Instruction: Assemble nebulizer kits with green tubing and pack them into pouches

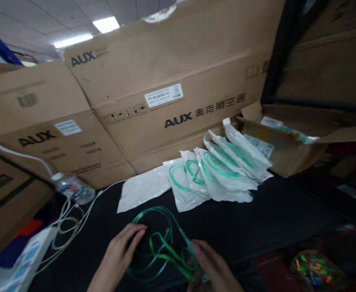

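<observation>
Tubing, green, thin, loose coils lying on the black surface at the near edge, between both hands. Left hand rests on the coil's left side, fingers stretched out nearly flat, tips touching a loop, not closed round it. Right hand at the coil's right end, fingers curled loosely over a clear plastic piece joined to the tubing; blurred, so how firm the hold is can't be told. Just beyond the coil, an empty-looking white pouch flat on the surface. Right of it, a fanned row of sealed pouches with green tubing inside, overlapping, leaning back toward an open cardboard box that holds more pouches. Behind everything, big AUX cartons form a wall along the far edge of the surface. Left side: a clear water bottle lying against the cartons, white cables tangled near it, running to a white power strip at lower left. Lower right corner, well apart from the hands, a bag of small coloured bits, blurred. Nothing sits between the hands and the tubing.
</observation>
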The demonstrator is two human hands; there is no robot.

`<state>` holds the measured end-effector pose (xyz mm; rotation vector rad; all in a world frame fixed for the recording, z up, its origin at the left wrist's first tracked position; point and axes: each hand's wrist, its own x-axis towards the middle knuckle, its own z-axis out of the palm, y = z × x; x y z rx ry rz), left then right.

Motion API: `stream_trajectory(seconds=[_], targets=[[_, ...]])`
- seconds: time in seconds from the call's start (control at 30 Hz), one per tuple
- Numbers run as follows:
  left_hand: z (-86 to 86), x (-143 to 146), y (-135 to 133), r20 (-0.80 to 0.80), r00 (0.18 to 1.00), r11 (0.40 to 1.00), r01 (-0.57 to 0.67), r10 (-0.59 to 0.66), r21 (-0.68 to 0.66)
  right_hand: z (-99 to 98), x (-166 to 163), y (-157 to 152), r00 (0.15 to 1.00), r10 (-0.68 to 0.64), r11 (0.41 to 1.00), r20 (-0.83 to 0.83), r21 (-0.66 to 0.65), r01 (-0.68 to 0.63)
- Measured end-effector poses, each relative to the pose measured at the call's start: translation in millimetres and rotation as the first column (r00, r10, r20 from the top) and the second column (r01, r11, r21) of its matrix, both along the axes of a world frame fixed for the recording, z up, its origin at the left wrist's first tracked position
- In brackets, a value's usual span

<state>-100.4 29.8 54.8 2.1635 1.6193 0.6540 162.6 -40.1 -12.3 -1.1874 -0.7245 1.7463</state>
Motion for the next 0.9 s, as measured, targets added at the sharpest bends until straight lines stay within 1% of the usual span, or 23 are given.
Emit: stream_trajectory(seconds=[0.03, 0.1, 0.13, 0.2, 0.3, 0.37, 0.47, 0.53, 0.67, 0.73, 0.8, 0.9], targets=[[3.1, 8, 1, -0.001, 1.0, 1.0, -0.011, 0.011, -0.017, 0.8, 0, -2, 0.996, 0.03, 0.998, -0.082, -0.045, -0.034], [6.6, 22, 4, -0.023, 1.0, 0.997, -0.015, 0.013, -0.073, 2.6, 0, -3, 0.978, 0.067, 0.993, -0.197, -0.079, -0.084], [7.7, 28, 6, -0.032, 0.999, 0.995, -0.005, 0.002, -0.101, 3.3, 0, -4, 0.968, 0.081, 0.991, -0.238, -0.082, -0.103], [9.5, 39, 10, -0.045, 0.998, 0.988, 0.029, -0.036, -0.153, 3.7, 1, -5, 0.958, 0.108, 0.99, -0.266, -0.058, -0.128], [11.1, 51, 15, -0.064, 0.992, 0.969, 0.091, -0.108, -0.229, 0.0, 1, -9, 0.962, 0.173, 0.985, -0.209, 0.014, -0.174], [11.4, 55, 19, -0.076, 0.987, 0.954, 0.118, -0.144, -0.276, -4.8, 1, -10, 0.965, 0.233, 0.972, -0.118, 0.052, -0.229], [10.3, 57, 26, -0.07, 0.986, 0.932, 0.117, -0.149, -0.342, -12.8, 0, -11, 0.959, 0.282, 0.957, 0.021, 0.066, -0.283], [7.2, 58, 30, -0.041, 0.992, 0.917, 0.094, -0.119, -0.388, -16.2, -1, -11, 0.962, 0.267, 0.96, 0.063, 0.065, -0.271], [-8.5, 62, 35, 0.104, 0.995, 0.866, 0.051, 0.001, -0.498, -13.0, 1, -13, 0.974, 0.224, 0.974, 0.034, 0.034, -0.225], [-18.0, 64, 36, 0.194, 0.978, 0.834, 0.038, 0.083, -0.55, -7.8, 3, -15, 0.979, 0.204, 0.979, 0.027, 0.011, -0.205], [-24.4, 67, 35, 0.27, 0.95, 0.809, 0.032, 0.158, -0.587, -3.5, 4, -16, 0.989, 0.147, 0.989, 0.018, -0.002, -0.147], [-24.4, 69, 35, 0.363, 0.904, 0.789, 0.048, 0.227, -0.612, -2.6, 1, -18, 0.998, 0.065, 0.998, -0.016, -0.003, -0.065]])
